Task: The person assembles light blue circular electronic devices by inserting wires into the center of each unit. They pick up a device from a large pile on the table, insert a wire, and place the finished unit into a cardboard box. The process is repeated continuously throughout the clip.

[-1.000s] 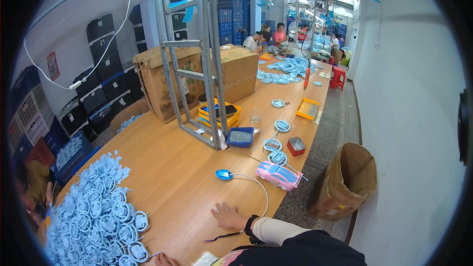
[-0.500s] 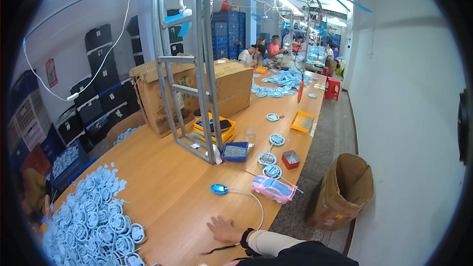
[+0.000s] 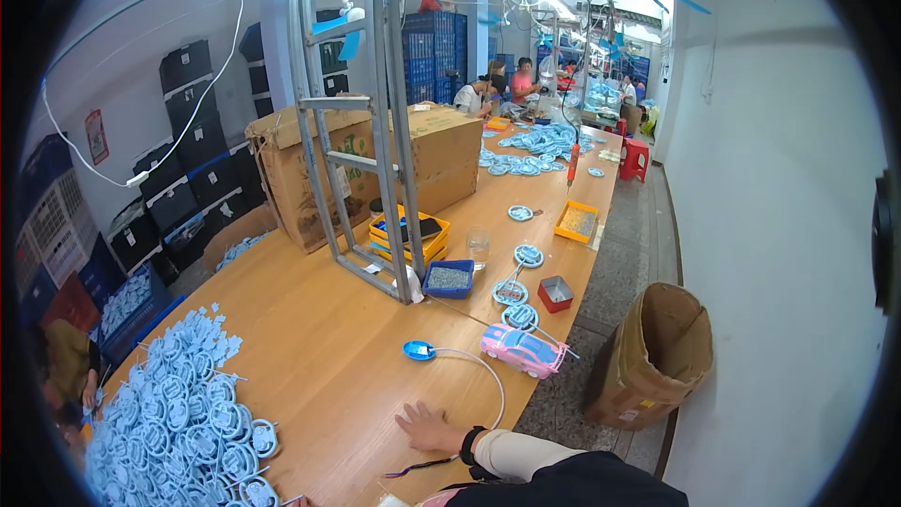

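My right hand (image 3: pixel 429 428) rests on the wooden table (image 3: pixel 347 394) with its fingers spread, holding nothing. Beside its wrist runs a white cable (image 3: pixel 497 385) with dark wire ends, leading to a small blue oval plastic piece (image 3: pixel 419 350) farther off. A pink toy car (image 3: pixel 524 349) with blue windows stands beyond the hand, at the table's right edge. To the left lies a big heap of light blue round plastic parts (image 3: pixel 178 422). At the bottom edge by the heap shows a sliver of skin, perhaps my left hand (image 3: pixel 299 502); its fingers cannot be made out.
A metal frame (image 3: pixel 389 131) stands on the table before a large cardboard box (image 3: pixel 436 160). Near it are a blue tray (image 3: pixel 449 279), a red tin (image 3: pixel 555 294) and a yellow tray (image 3: pixel 575 222). A hanging red tool (image 3: pixel 573 164) dangles above. An open carton (image 3: pixel 648 357) stands on the floor.
The view has shifted slightly. My right hand stays spread on the table, and the toy car, cable and heap lie as before.
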The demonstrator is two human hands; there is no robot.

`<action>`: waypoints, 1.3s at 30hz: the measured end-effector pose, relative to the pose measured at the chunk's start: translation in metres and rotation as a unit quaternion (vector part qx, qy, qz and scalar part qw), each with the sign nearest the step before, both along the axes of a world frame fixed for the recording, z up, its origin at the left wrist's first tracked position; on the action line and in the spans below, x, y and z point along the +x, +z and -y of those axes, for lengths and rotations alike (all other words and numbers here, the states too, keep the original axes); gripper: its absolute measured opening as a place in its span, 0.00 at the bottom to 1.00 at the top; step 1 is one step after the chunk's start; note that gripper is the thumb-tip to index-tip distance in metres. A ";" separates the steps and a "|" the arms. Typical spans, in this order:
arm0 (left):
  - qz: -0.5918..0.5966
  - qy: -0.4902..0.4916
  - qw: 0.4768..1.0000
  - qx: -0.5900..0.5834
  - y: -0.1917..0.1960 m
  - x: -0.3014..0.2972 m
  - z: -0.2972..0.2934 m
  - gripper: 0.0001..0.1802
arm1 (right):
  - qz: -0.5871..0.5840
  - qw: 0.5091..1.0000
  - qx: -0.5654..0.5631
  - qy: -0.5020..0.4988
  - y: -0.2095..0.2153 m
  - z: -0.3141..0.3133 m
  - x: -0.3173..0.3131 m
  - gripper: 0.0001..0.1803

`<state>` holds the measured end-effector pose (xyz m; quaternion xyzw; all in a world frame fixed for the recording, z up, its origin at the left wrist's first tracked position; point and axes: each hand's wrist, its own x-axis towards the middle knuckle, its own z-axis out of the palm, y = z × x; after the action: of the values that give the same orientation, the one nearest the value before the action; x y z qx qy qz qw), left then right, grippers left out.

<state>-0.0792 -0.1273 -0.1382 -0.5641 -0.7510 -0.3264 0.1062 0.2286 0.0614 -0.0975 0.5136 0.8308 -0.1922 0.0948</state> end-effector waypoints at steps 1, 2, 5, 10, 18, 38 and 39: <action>0.006 0.002 1.000 -0.003 0.003 0.001 -0.001 0.19 | 0.000 1.000 0.001 0.000 0.000 -0.001 0.000 0.42; 0.012 0.004 1.000 -0.006 0.007 0.003 -0.001 0.19 | 0.000 1.000 0.001 -0.001 0.000 -0.002 0.000 0.42; 0.015 0.005 1.000 -0.006 0.011 0.004 0.000 0.18 | -0.001 1.000 -0.002 0.001 0.000 0.000 -0.001 0.42; -0.026 0.001 0.999 -0.038 0.009 0.001 0.000 0.21 | -0.003 1.000 0.004 -0.001 -0.003 -0.001 0.000 0.42; -0.012 0.029 0.993 -0.116 0.035 0.020 -0.003 0.30 | 0.000 1.000 0.003 -0.008 -0.003 0.001 0.003 0.42; 0.012 0.011 0.998 -0.055 0.026 0.008 0.001 0.24 | -0.003 1.000 0.001 -0.012 0.002 0.002 -0.002 0.41; 0.017 0.011 0.998 -0.056 0.027 0.008 0.001 0.24 | -0.003 1.000 0.002 -0.011 0.002 0.002 -0.002 0.41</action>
<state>-0.0708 -0.1280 -0.1114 -0.5550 -0.7760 -0.2922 0.0659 0.2262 0.0595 -0.0954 0.5226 0.8257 -0.1931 0.0893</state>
